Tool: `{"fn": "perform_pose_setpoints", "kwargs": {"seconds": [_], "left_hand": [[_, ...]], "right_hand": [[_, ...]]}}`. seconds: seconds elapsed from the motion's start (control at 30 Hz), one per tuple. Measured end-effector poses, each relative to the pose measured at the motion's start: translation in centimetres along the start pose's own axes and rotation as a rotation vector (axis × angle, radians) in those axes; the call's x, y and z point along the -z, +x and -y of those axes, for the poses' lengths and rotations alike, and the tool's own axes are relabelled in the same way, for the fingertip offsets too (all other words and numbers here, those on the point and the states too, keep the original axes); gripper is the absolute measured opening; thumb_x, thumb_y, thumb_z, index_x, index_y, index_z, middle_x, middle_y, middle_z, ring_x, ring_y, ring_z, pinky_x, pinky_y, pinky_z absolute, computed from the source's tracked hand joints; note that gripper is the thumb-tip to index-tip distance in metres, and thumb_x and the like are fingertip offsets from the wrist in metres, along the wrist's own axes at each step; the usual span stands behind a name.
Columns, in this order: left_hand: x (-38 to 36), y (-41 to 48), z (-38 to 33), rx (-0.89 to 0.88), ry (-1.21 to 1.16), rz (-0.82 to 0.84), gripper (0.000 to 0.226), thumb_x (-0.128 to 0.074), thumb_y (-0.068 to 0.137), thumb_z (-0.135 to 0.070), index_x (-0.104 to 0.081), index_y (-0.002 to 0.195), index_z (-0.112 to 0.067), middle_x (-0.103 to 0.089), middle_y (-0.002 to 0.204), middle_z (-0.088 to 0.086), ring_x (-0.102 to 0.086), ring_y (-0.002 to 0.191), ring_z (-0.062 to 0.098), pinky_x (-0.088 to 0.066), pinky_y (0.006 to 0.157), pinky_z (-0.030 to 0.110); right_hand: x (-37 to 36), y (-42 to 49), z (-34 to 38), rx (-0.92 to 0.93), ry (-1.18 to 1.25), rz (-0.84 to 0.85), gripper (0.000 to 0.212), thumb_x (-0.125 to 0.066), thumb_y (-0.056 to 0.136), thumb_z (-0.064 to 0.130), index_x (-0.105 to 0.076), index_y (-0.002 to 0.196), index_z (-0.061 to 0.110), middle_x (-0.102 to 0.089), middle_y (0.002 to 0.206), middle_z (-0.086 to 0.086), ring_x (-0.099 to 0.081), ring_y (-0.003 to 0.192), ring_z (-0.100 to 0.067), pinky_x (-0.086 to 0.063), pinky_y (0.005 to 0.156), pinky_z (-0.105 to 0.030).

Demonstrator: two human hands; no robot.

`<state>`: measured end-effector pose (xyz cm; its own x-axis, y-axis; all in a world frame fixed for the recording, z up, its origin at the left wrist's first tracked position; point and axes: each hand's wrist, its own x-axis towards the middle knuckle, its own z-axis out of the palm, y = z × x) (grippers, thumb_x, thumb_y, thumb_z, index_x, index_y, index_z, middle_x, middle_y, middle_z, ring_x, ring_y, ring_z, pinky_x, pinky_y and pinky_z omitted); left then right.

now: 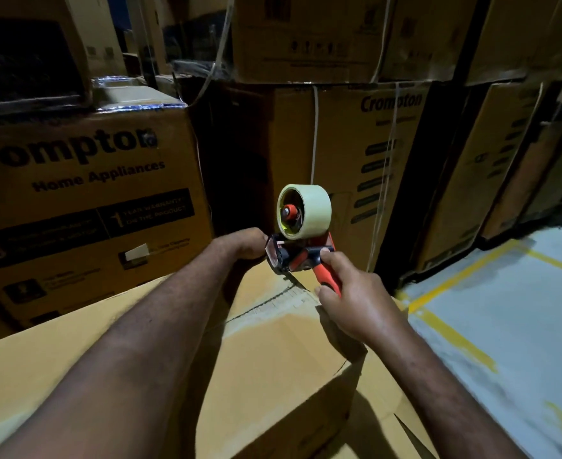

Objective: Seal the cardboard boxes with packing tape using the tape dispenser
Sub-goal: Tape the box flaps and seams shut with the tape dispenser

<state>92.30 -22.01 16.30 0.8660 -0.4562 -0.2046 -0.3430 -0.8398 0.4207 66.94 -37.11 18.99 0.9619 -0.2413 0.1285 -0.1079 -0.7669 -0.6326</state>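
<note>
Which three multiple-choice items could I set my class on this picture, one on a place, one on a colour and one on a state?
1. Where is the tape dispenser?
A. Hanging on a wall hook
B. At the far end of the near cardboard box
C. On a shelf

2. What colour is its handle?
A. Blue
B. Green
C. Orange-red

3. What is the right hand doing?
A. Gripping the handle
B. Lying flat on the box
C. Hanging idle

Answers:
1 B: the dispenser is held over the box's far flaps.
2 C: orange-red shows between the fingers.
3 A: the fingers curl round the handle.
</note>
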Motion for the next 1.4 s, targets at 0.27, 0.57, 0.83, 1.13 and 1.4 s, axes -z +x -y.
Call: {"fn": "perform_pose_setpoints", "kwargs": {"seconds": [0.27,0.57,0.83,1.13,1.4], "left_hand": [[-2.1,4.5,2.2,0.118,0.091,-0.049,0.045,-0.036,0.084,-0.061,-0.066,0.097,-0.029,-0.065,0.121,0.0,-0.06,0.113,0.026,-0.041,0.107,0.063],[-2.0,-1.2,-2.9,0.181,0.248,-0.288,0.031,-0.051,0.098,-0.039,-0.065,0.121,-0.026,-0.063,0.129,0.006,-0.052,0.129,0.031,0.0,0.109,0.081],[-2.3,-6.2,-5.5,-0.196,0.32,-0.059,0.033,-0.053,0.102,-0.037,-0.065,0.076,-0.021,-0.066,0.086,0.001,-0.059,0.077,0.017,-0.049,0.074,0.033],[-2.7,-3.9,-5.1,-0.174,0.422,0.063,0.054,-0.03,0.105,-0.059,-0.072,0.106,-0.025,-0.065,0.133,0.0,-0.051,0.128,0.018,-0.009,0.125,0.05],[-3.7,-5.0,-6.0,-0.105,0.454,-0.048,0.058,-0.029,0.103,-0.064,-0.055,0.144,-0.031,-0.034,0.163,-0.002,-0.005,0.157,0.023,0.017,0.113,0.07]], "right_hand": [[1.6,-1.0,0.6,-0.014,-0.07,0.028,0.059,-0.057,0.097,0.033,-0.026,0.144,0.051,-0.052,0.116,0.001,-0.055,0.078,-0.009,-0.053,0.062,-0.025],[5.3,-6.4,-0.2,-0.073,-0.097,0.085,0.058,-0.059,0.097,0.032,-0.03,0.145,0.049,-0.051,0.113,0.001,-0.063,0.074,-0.012,-0.054,0.055,-0.021],[5.4,-6.1,0.4,-0.153,-0.006,0.113,0.06,-0.063,0.096,0.029,-0.032,0.144,0.048,-0.053,0.116,-0.003,-0.07,0.074,-0.017,-0.059,0.055,-0.024],[5.5,-8.4,-1.2,-0.232,0.152,0.082,0.059,-0.066,0.096,0.025,-0.035,0.142,0.045,-0.061,0.102,-0.006,-0.071,0.076,-0.022,-0.061,0.062,-0.031],[7.4,-14.4,-2.5,-0.239,0.07,0.022,0.059,-0.066,0.095,0.025,-0.037,0.14,0.049,-0.057,0.104,-0.001,-0.069,0.072,-0.021,-0.06,0.057,-0.03]]}}
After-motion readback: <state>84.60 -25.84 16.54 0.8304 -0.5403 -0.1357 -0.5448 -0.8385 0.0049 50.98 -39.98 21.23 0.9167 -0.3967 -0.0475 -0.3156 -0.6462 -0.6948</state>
